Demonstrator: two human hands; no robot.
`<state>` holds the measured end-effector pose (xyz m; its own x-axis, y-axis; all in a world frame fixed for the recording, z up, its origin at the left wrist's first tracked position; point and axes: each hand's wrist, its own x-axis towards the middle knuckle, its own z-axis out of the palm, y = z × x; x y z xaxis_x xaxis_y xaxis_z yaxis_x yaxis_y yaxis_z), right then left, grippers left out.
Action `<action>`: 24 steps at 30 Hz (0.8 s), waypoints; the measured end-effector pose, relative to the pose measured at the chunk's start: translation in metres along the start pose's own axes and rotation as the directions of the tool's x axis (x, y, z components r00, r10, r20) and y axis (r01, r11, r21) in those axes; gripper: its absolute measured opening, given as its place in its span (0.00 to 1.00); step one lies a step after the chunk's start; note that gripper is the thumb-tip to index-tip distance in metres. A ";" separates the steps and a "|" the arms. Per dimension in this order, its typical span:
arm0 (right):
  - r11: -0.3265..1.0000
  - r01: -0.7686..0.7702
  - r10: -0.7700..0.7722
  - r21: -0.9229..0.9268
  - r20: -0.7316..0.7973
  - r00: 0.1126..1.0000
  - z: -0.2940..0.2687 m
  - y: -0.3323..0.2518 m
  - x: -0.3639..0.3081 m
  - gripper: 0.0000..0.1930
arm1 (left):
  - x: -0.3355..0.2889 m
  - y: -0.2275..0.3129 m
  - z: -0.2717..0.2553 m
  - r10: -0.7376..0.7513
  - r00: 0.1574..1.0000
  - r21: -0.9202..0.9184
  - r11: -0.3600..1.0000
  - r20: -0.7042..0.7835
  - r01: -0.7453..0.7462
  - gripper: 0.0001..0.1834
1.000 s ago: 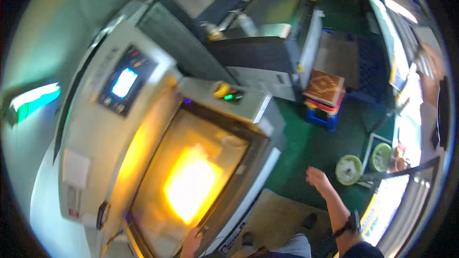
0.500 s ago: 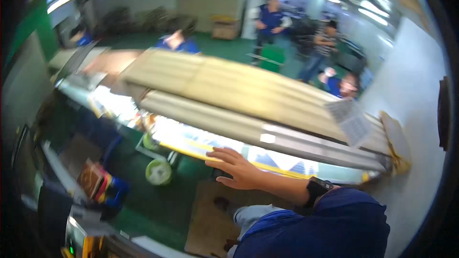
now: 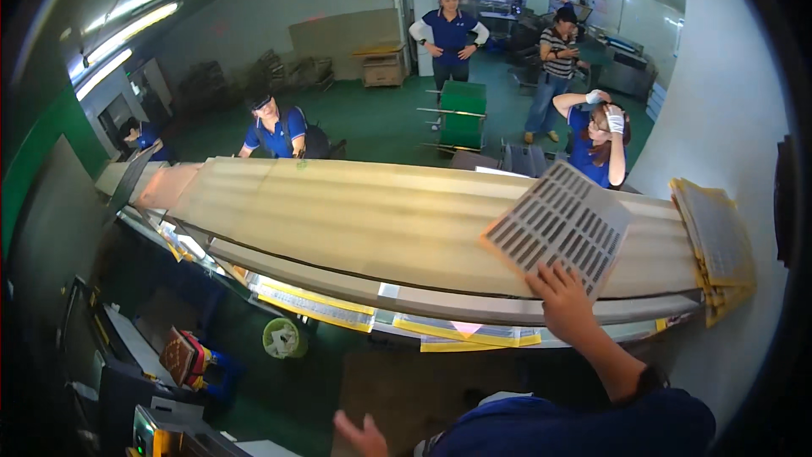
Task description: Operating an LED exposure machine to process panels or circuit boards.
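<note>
My right hand [image 3: 562, 296] reaches over the long bench, fingers spread apart on the near edge of a grey rectangular panel [image 3: 554, 216] with rows of dark slots. The fingers overlap the panel's surface, and no closed grip shows. That panel lies at an angle on the cream, ridged top [image 3: 364, 203] of the bench. Low in the picture is my left hand [image 3: 362, 436], open with thumb and fingers apart, touching nothing. Part of it is cut off by the lower edge.
More yellow-edged panels [image 3: 719, 241] stand stacked at the bench's right end, by the white wall. Below the top, a lit shelf holds yellow-bordered sheets [image 3: 313, 305]. A green bin [image 3: 284, 338] stands on the floor. Several people in blue shirts are across the bench.
My right hand has moved right and forward, from in front of the lit shelf to the slotted panel. My left hand has come into view. The head view has shifted and is sharper.
</note>
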<state>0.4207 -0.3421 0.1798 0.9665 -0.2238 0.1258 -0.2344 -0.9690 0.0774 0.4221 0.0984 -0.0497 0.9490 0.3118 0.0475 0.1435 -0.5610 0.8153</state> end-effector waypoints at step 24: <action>-0.460 0.712 -0.868 0.530 -0.100 -0.487 0.014 -0.295 -0.088 0.32 | -0.419 -0.068 -0.143 -0.773 0.174 -0.791 0.583 -0.611 -0.188 0.25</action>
<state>0.4061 -0.0384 0.1325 -0.2774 0.9603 -0.0295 0.8515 0.2315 -0.4705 -0.0253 0.1158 -0.0426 -0.1174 0.9559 -0.2691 -0.3171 0.2208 0.9224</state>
